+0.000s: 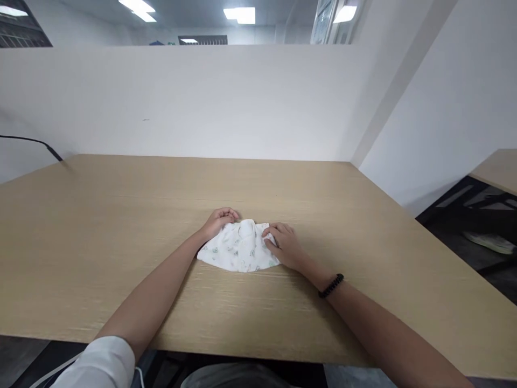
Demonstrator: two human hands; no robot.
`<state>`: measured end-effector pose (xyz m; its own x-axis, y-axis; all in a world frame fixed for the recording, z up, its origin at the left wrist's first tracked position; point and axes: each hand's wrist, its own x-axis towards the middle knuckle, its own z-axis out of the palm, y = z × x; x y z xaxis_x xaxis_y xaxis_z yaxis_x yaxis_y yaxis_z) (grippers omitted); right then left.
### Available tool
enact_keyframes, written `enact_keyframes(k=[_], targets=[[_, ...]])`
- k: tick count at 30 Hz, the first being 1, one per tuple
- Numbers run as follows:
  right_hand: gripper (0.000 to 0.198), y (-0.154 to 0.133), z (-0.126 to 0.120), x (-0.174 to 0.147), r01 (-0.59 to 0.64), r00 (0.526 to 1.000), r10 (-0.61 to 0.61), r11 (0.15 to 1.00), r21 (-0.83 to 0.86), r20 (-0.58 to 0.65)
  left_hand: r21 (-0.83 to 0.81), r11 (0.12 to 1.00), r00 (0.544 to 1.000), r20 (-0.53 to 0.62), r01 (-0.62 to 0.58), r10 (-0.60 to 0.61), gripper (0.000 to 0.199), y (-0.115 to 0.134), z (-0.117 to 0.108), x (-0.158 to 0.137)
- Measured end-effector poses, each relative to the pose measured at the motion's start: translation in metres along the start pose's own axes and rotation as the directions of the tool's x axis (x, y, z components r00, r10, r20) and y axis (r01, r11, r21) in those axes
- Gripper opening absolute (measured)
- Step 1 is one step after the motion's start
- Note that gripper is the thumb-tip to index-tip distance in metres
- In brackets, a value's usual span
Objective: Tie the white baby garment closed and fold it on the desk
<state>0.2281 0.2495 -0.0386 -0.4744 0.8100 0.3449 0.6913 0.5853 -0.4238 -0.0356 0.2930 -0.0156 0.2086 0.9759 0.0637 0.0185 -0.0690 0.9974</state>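
A small white cloth piece [238,253] with faint green and grey prints lies on the wooden table in front of me. Its lower edge is curved, and a raised fold runs up its middle to the top. My left hand [222,220] rests at its upper left edge, fingers loosely bent and thumb a little apart from them. On the right side, my right hand [285,245] lies over the cloth's edge, with thumb and forefinger spread on the fabric. Exactly what lies beneath the palms is hidden.
The light wooden table [121,215] meets a white partition [210,102] at the back and a white wall on the right. A black cable [50,149] comes in at the far left. Another table [498,167] stands at right, with a shoe [488,242] beneath it.
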Motion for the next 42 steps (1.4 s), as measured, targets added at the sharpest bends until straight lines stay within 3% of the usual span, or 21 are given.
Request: enact_keyframes(k=[21,32,42], targets=[[0.020,0.009,-0.010,0.005,0.081,0.994,-0.080,0.997,-0.003,0.079,0.080,0.992,0.995,0.049,-0.094,0.090,0.013,-0.009,-0.002,0.004],[0.020,0.014,-0.015,0.005,0.182,0.979,-0.182,0.983,0.011,0.087,0.171,0.978,0.991,0.076,-0.120,0.108,0.014,-0.008,-0.003,0.005],[0.019,0.010,-0.017,0.001,0.175,0.981,-0.177,0.984,0.030,0.080,0.202,0.973,0.993,0.054,-0.115,0.106,0.016,-0.013,-0.004,0.008]])
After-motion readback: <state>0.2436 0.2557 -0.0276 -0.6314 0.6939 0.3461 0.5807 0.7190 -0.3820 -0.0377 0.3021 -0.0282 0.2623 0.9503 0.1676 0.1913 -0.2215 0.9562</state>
